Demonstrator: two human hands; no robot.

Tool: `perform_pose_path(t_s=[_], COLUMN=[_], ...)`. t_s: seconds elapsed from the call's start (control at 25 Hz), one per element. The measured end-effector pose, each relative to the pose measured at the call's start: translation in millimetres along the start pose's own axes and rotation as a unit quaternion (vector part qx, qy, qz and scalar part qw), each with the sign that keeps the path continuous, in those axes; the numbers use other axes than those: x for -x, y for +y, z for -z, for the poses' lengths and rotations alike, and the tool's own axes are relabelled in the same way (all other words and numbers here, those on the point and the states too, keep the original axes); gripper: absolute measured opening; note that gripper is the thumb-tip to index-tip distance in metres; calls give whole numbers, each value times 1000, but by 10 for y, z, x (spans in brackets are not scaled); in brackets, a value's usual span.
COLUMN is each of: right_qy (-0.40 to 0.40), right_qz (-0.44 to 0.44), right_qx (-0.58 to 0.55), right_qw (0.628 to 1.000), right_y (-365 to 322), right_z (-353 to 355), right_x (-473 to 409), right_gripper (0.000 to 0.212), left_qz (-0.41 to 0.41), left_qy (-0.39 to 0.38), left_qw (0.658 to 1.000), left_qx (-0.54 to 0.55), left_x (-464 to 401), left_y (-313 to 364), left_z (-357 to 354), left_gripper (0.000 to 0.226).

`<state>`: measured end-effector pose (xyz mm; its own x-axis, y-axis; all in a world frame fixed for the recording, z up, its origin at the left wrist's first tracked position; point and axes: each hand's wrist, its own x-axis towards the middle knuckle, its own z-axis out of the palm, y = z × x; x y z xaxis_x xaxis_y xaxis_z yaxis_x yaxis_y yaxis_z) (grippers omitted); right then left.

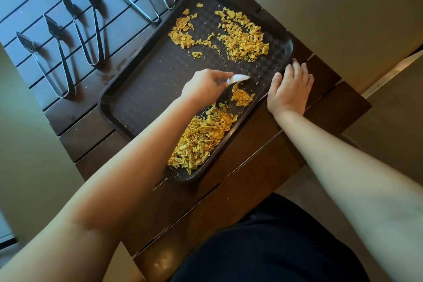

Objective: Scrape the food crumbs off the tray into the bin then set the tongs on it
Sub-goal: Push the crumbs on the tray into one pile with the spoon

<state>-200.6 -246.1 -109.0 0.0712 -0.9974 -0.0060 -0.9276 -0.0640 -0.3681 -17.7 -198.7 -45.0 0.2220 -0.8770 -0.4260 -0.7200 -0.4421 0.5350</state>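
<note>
The left hand (203,87) grips a white scraper (238,78) — raking crumbs (201,137) nearward; the right hand (289,89), fingers flat, steadies the tray (137,103) edge.

Tray (146,89): dark plastic, matt, checker-textured. Tongs (91,27): shiny metal. Desk (229,190): dark slatted wood, slightly glossy. Crumbs (201,139) looked dry, flaky.

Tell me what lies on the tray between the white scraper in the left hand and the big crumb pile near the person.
A small clump of crumbs sits just below the scraper, then bare tray before the large pile; head view.
</note>
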Motion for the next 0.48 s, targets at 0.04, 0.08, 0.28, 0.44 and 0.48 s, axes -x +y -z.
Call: perform_pose_path(t_s=[0.04,0.08,0.28,0.44,0.48], right_qy=[1,2,-1,3,1], right_qz=[1,1,0,-1,-2], right_qx=[-3,-6,-2,-1,0], right_qw=[1000,1000,1000,1000,1000], right_y=[0,-1,1,-1,-3], right_z=[-2,-2,-3,0,4], right_x=[-3,-3,4,3,3], right_gripper=[52,53,51,50,50], left_qz=[-5,-12,-8,-11,-20], left_qy=[-21,-39,37,15,-1], left_qw=[1000,999,998,998,999], left_qx=[-15,-22,53,52,39], left_x=[25,45,-95,-180,-164], left_y=[-32,-52,97,257,248], left_z=[19,35,-17,-120,-122], left_gripper=[31,30,32,32,32])
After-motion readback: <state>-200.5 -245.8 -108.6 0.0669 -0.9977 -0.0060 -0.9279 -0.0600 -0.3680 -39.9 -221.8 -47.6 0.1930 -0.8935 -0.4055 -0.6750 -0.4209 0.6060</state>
